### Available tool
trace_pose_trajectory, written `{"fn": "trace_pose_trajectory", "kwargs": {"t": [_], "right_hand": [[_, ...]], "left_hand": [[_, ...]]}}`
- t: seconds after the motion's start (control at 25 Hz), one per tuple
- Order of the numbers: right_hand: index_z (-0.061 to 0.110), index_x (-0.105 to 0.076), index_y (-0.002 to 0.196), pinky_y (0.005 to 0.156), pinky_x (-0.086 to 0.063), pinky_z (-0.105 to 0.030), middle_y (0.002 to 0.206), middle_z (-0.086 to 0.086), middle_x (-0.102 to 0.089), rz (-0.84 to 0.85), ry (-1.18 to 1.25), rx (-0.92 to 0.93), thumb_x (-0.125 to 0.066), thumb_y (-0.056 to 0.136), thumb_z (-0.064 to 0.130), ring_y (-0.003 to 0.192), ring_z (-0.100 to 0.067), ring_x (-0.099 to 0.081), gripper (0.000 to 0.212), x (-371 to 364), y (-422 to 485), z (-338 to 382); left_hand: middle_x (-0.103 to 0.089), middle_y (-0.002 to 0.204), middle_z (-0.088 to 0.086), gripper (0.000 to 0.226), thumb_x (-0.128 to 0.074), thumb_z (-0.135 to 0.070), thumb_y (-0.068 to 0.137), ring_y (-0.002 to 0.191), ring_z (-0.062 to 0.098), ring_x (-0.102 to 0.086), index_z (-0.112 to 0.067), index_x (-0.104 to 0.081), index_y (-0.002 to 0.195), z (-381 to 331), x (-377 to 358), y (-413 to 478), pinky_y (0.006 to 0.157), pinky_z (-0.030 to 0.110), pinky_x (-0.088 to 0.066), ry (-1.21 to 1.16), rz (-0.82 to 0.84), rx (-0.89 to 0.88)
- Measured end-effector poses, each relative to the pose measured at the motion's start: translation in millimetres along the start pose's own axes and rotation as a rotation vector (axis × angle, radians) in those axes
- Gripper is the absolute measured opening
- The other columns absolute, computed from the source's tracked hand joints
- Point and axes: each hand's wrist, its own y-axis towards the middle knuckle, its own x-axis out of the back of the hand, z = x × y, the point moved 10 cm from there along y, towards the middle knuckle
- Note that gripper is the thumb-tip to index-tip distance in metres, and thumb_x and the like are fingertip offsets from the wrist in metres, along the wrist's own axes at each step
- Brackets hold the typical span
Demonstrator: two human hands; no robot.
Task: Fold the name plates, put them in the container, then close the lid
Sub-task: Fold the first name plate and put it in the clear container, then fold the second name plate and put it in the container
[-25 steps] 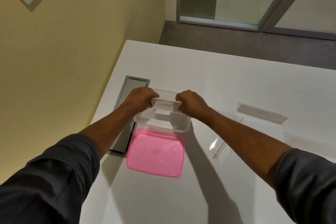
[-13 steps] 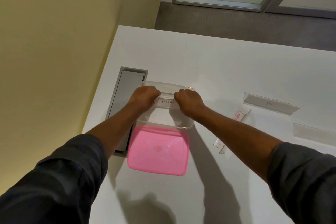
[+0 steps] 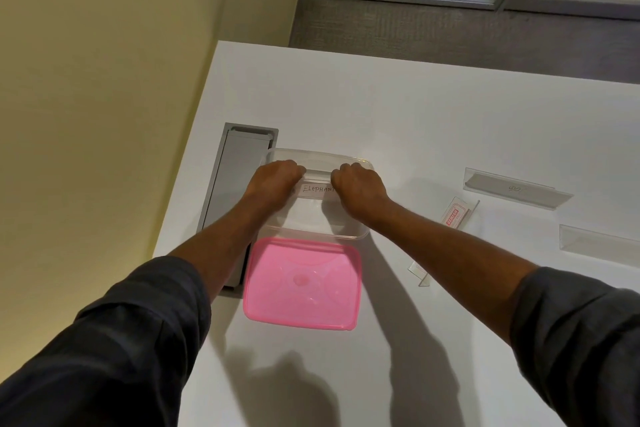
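A clear plastic container (image 3: 322, 157) stands open on the white table. Over it, my left hand (image 3: 275, 180) and my right hand (image 3: 360, 184) each grip one end of a name plate (image 3: 317, 189) with "ELEPHANT" written on it. Both fists are closed around its ends, just inside the container's rim. The pink lid (image 3: 301, 282) lies flat on the table against the container's near side. Two more clear name plates lie to the right: one (image 3: 516, 188) with faint writing, another (image 3: 599, 241) near the right edge.
A grey cable hatch (image 3: 230, 184) is set into the table left of the container. A small red-and-white label (image 3: 454, 217) and a small clear folded piece (image 3: 420, 274) lie right of the container. The yellow wall runs along the table's left edge.
Both hands have lowered the ELEPHANT plate deeper into the container. The camera has tilted down, so the table sits lower in view.
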Motion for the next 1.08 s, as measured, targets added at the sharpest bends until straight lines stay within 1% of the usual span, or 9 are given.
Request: {"fn": "trace_pose_trajectory", "kwargs": {"t": [0.12, 0.24, 0.32, 0.4, 0.48, 0.68, 0.84, 0.96, 1.08], "right_hand": [[0.005, -0.066, 0.103, 0.063, -0.042, -0.036, 0.103, -0.014, -0.070, -0.066, 0.143, 0.006, -0.060, 0.092, -0.004, 0.095, -0.038, -0.068, 0.015, 17.9, -6.1, -6.9], [0.007, -0.072, 0.106, 0.071, -0.056, -0.039, 0.102, -0.011, -0.073, -0.190, 0.375, -0.049, -0.067, 0.098, 0.013, 0.093, -0.037, -0.070, 0.011, 46.1, -26.6, -31.7], [0.010, -0.076, 0.108, 0.080, -0.060, -0.042, 0.101, -0.008, -0.078, -0.255, 0.547, -0.129, -0.071, 0.100, 0.021, 0.093, -0.032, -0.072, 0.015, 56.9, -49.7, -59.1], [0.012, -0.080, 0.111, 0.088, -0.061, -0.039, 0.102, -0.004, -0.082, -0.306, 0.737, -0.248, -0.074, 0.099, 0.024, 0.094, -0.025, -0.075, 0.018, 57.1, -79.9, -94.4], [0.013, -0.081, 0.114, 0.092, -0.060, -0.033, 0.105, -0.001, -0.083, -0.346, 0.893, -0.392, -0.077, 0.098, 0.023, 0.096, -0.018, -0.076, 0.020, 47.5, -114.5, -130.4], [0.021, -0.083, 0.094, 0.091, -0.061, -0.032, 0.092, 0.011, -0.081, -0.352, 1.084, -0.704, -0.078, 0.092, 0.022, 0.090, -0.009, -0.076, 0.005, -2.5, -201.6, -189.3], [0.023, -0.082, 0.088, 0.091, -0.067, -0.046, 0.090, 0.004, -0.082, -0.322, 1.259, -0.918, -0.079, 0.090, 0.016, 0.087, -0.023, -0.080, 0.009, -59.3, -256.6, -202.1], [0.023, -0.081, 0.087, 0.090, -0.067, -0.051, 0.089, -0.002, -0.082, -0.281, 1.329, -0.982, -0.079, 0.090, 0.011, 0.085, -0.028, -0.081, 0.012, -94.3, -277.9, -195.0], [0.016, -0.082, 0.095, 0.094, -0.066, -0.052, 0.092, -0.003, -0.081, -0.228, 1.343, -0.973, -0.080, 0.090, 0.014, 0.088, -0.027, -0.079, 0.005, -117.7, -284.4, -182.9]], "left_hand": [[-0.073, 0.127, 0.012, 0.039, -0.073, -0.013, 0.096, 0.118, 0.035, -0.070, -0.015, -0.068, 0.135, -2.4, 7.5, -2.4, 0.091, 0.046, -0.061, -0.099, -0.035, 0.031], [-0.073, 0.137, 0.006, 0.045, -0.076, -0.025, 0.097, 0.126, 0.030, -0.068, -0.022, -0.068, 0.141, -3.5, 29.9, -11.5, 0.100, 0.044, -0.058, -0.283, -0.172, 0.120], [-0.077, 0.129, 0.003, 0.039, -0.076, -0.027, 0.097, 0.118, 0.025, -0.071, -0.021, -0.072, 0.136, -11.2, 49.8, -24.8, 0.098, 0.041, -0.058, -0.445, -0.319, 0.173], [-0.080, 0.111, 0.001, 0.030, -0.075, -0.025, 0.097, 0.100, 0.020, -0.073, -0.019, -0.076, 0.127, -31.8, 66.1, -41.3, 0.091, 0.041, -0.062, -0.628, -0.439, 0.213], [-0.080, 0.100, -0.001, 0.024, -0.075, -0.023, 0.097, 0.090, 0.017, -0.074, -0.019, -0.079, 0.120, -64.3, 70.6, -52.8, 0.087, 0.042, -0.064, -0.774, -0.460, 0.228], [-0.079, 0.081, 0.000, 0.020, -0.079, -0.022, 0.091, 0.082, 0.019, -0.075, -0.019, -0.083, 0.110, -174.5, 33.4, -63.4, 0.086, 0.039, -0.063, -1.008, -0.202, 0.172], [-0.082, 0.090, 0.007, 0.027, -0.083, -0.023, 0.087, 0.087, 0.023, -0.078, -0.014, -0.083, 0.113, -236.0, -25.3, -66.9, 0.091, 0.042, -0.063, -1.021, 0.032, 0.234], [-0.082, 0.097, 0.006, 0.038, -0.087, -0.029, 0.084, 0.093, 0.021, -0.075, -0.013, -0.081, 0.117, -260.0, -57.9, -68.9, 0.089, 0.033, -0.059, -0.958, 0.119, 0.269], [-0.080, 0.101, 0.004, 0.035, -0.086, -0.026, 0.083, 0.083, 0.013, -0.069, -0.011, -0.081, 0.115, -269.1, -72.4, -68.3, 0.080, 0.026, -0.052, -0.922, 0.128, 0.277]]}}
